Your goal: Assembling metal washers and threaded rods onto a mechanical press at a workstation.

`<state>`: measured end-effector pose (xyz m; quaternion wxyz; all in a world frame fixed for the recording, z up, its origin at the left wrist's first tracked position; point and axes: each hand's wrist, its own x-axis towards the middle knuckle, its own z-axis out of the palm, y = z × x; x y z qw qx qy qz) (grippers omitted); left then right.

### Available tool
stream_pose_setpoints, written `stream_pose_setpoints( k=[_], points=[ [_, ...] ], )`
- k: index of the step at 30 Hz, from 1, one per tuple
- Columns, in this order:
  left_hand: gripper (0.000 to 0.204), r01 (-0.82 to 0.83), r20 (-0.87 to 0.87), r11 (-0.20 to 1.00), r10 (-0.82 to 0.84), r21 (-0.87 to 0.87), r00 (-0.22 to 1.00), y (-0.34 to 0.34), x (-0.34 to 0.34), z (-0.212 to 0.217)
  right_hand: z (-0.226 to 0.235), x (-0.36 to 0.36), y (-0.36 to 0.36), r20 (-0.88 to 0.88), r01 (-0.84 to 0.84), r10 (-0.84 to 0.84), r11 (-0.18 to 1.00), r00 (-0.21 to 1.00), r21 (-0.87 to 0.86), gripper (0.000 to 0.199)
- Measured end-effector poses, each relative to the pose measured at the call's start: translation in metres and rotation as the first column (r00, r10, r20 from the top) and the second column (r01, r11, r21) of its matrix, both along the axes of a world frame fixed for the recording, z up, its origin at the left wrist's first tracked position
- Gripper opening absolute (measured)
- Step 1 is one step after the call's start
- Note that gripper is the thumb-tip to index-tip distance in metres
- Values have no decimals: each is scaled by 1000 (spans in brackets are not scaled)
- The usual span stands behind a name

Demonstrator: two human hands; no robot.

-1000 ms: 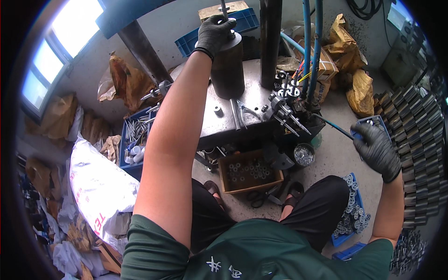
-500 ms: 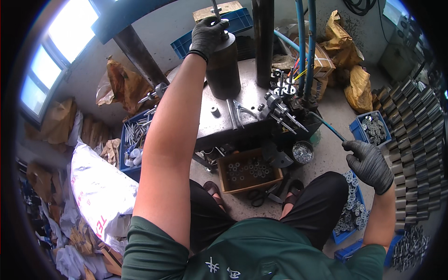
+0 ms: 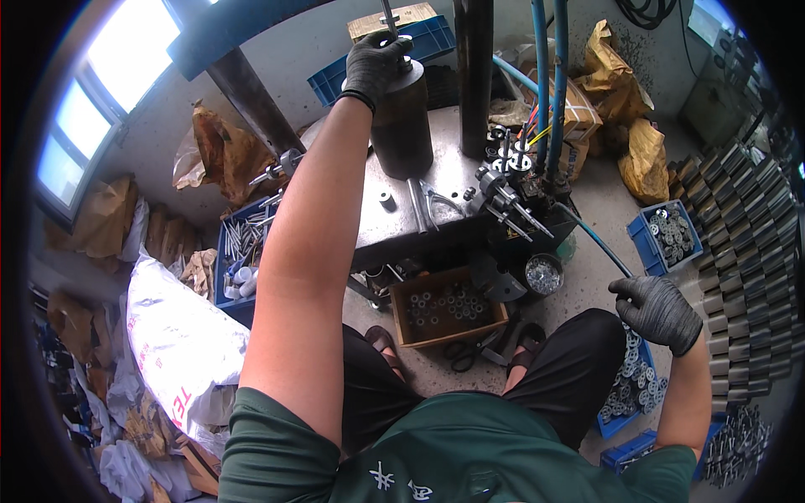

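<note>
Dark upright cylinder [image 3: 402, 130], pale-topped, far
Left hand [image 3: 369, 70] grips rod [image 3: 389, 18]; right hand [image 3: 660, 315] grasps lever [image 3: 598, 242]; red-lettered white sack [image 3: 180, 331] near left.

Shirt [image 3: 503, 448]: dark green, short sleeves [image 3: 281, 436], 2 white characters [image 3: 381, 475] on front.
Gloves [image 3: 662, 314]: 2, dark grey, creased, black cuffs [image 3: 358, 99].
Trousers [image 3: 574, 360]: black, loose.
Sandals [image 3: 381, 338]: 2, brown, strapped.

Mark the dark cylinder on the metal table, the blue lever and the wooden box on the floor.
Dark cylinder [image 3: 402, 134]: head view, middle of its side wall.
Blue lever [image 3: 601, 243]: head view, shaft short of the right hand [image 3: 658, 313].
Wooden box [image 3: 457, 334]: head view, front wall.
</note>
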<state>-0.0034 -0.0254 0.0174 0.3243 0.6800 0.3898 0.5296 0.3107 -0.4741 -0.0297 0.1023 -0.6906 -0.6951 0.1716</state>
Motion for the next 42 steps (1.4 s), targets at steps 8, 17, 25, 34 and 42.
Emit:
stream_pose_setpoints(
  k=[8,17,25,34,42],
  points=[
    [34,20,-3,1000,-20,1,1000,7,-1,-1,4,-7,2,-95,58,-46,990,994,126,34],
    [36,-82,-148,987,102,139,984,7,-5,-1,-5,5,2,-84,57,-45,987,995,148,35],
    [33,56,69,997,-52,-60,996,-6,2,3,9,-1,5,-49,103,-105,994,993,-46,33],
    [34,23,27,999,-22,-44,999,-7,1,3,2,5,3,76,-56,67,989,995,-133,32],
    [43,19,-51,999,-18,28,999,6,5,-1,29,1,22,140,23,-103,877,985,479,24]
  ],
)
